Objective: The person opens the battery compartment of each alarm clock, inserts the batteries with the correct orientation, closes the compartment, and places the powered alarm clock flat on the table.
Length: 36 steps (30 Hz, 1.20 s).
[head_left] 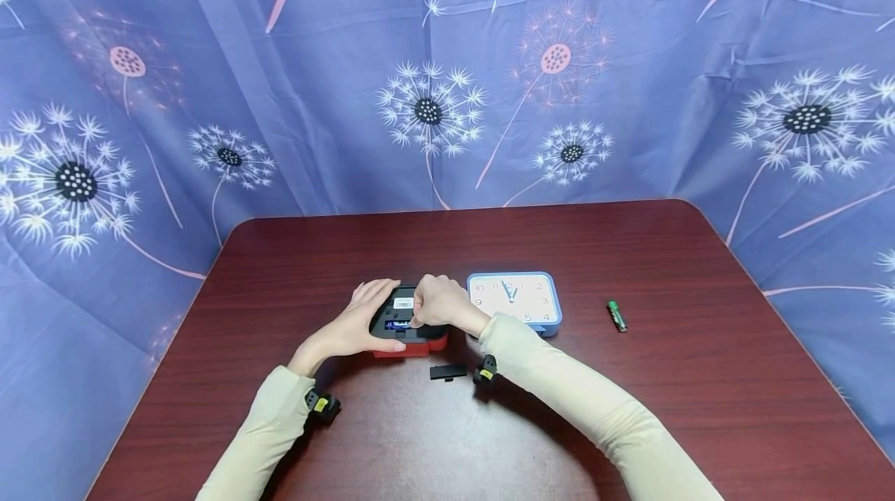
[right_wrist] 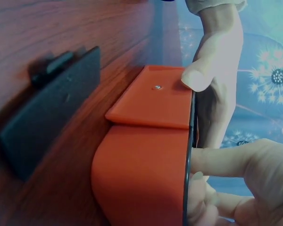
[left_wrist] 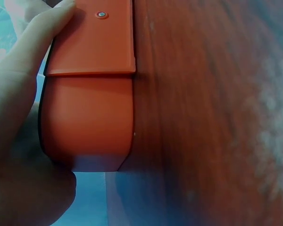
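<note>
A red clock-like device (head_left: 402,350) lies on the table, its black back up, with a barcode label and an uncovered battery slot. A blue battery (head_left: 398,325) shows in that slot. My left hand (head_left: 349,328) grips the device from the left, thumb along the near edge (right_wrist: 195,80) and fingers reaching over the far side. Over the slot's right end, my right hand (head_left: 442,303) has its fingers curled at the battery; the fingertips are partly hidden. The black battery cover (head_left: 447,371) lies loose in front of the device, close by in the right wrist view.
Right of the device, a blue-rimmed white clock (head_left: 516,300) lies face up, partly behind the right forearm. A green battery (head_left: 618,316) lies farther right. The dark red wooden table (head_left: 699,377) meets a blue dandelion-print curtain (head_left: 336,97) at the back.
</note>
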Each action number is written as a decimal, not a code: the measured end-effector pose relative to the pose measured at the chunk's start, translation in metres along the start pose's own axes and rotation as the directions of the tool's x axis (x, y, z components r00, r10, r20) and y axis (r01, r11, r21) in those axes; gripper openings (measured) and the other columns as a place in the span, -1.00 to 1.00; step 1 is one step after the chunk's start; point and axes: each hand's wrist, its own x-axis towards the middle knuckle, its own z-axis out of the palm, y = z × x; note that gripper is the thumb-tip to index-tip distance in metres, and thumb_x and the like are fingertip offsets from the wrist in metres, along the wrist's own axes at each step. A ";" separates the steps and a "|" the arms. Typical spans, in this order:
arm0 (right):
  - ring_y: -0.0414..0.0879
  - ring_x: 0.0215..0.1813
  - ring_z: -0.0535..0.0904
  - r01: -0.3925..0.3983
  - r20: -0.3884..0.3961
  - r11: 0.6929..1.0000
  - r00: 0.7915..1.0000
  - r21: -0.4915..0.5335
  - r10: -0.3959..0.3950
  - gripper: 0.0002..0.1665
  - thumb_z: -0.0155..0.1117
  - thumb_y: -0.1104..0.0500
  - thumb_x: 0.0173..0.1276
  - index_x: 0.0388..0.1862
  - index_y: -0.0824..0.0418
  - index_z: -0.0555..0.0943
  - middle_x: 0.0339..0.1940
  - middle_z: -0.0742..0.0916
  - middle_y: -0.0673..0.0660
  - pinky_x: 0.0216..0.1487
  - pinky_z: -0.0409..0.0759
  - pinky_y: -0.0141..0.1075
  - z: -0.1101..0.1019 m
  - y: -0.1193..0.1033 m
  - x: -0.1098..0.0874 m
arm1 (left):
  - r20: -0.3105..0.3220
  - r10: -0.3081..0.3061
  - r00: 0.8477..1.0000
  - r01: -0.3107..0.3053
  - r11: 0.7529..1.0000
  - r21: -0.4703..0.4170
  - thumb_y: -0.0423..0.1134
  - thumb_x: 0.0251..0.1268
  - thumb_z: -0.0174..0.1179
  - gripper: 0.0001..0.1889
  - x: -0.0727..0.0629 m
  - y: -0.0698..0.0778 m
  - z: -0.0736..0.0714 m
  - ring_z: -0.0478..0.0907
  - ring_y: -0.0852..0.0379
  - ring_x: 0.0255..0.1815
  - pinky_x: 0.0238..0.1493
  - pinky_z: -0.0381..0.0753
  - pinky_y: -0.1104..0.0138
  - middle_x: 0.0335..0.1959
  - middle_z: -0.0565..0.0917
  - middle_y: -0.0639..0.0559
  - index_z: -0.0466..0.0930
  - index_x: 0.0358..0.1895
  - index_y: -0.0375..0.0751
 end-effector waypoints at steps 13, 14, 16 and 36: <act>-0.17 -0.45 0.55 0.088 -0.007 0.994 0.996 0.061 -0.087 -0.77 0.54 0.07 0.03 -0.66 0.02 0.64 -0.60 0.69 -0.11 -0.38 0.47 -0.30 0.003 0.009 -0.001 | 0.001 0.003 1.000 -0.003 1.000 0.007 0.02 -0.09 0.50 0.09 0.000 -0.001 0.000 0.00 -0.22 0.50 0.45 -0.16 -0.25 0.48 0.16 -0.30 0.07 0.49 -0.32; -0.18 -0.46 0.55 0.095 -0.006 0.993 0.995 0.067 -0.095 -0.77 0.54 0.07 0.04 -0.65 0.02 0.63 -0.60 0.69 -0.10 -0.39 0.46 -0.31 0.003 0.009 -0.002 | 0.000 0.005 1.000 -0.005 1.000 0.009 0.02 -0.09 0.50 0.09 0.000 -0.002 0.000 0.00 -0.23 0.50 0.45 -0.16 -0.25 0.48 0.16 -0.31 0.07 0.49 -0.32; -0.19 -0.47 0.54 0.113 -0.006 0.990 0.994 0.079 -0.113 -0.77 0.53 0.07 0.06 -0.63 0.03 0.62 -0.60 0.68 -0.10 -0.40 0.45 -0.33 0.003 0.011 -0.003 | -0.002 0.008 1.000 -0.008 1.000 0.015 0.02 -0.09 0.50 0.10 0.000 -0.002 0.000 0.01 -0.23 0.49 0.45 -0.16 -0.25 0.47 0.17 -0.30 0.07 0.49 -0.32; -0.30 -0.62 0.41 0.246 0.083 0.928 0.957 0.279 -0.279 -0.80 0.31 0.11 0.33 -0.49 0.11 0.62 -0.66 0.63 -0.05 -0.48 0.34 -0.48 -0.002 0.026 -0.017 | -0.017 0.018 1.000 -0.018 0.999 0.027 0.06 -0.10 0.50 0.10 0.001 -0.002 0.001 0.03 -0.24 0.48 0.44 -0.12 -0.25 0.46 0.19 -0.28 0.08 0.48 -0.31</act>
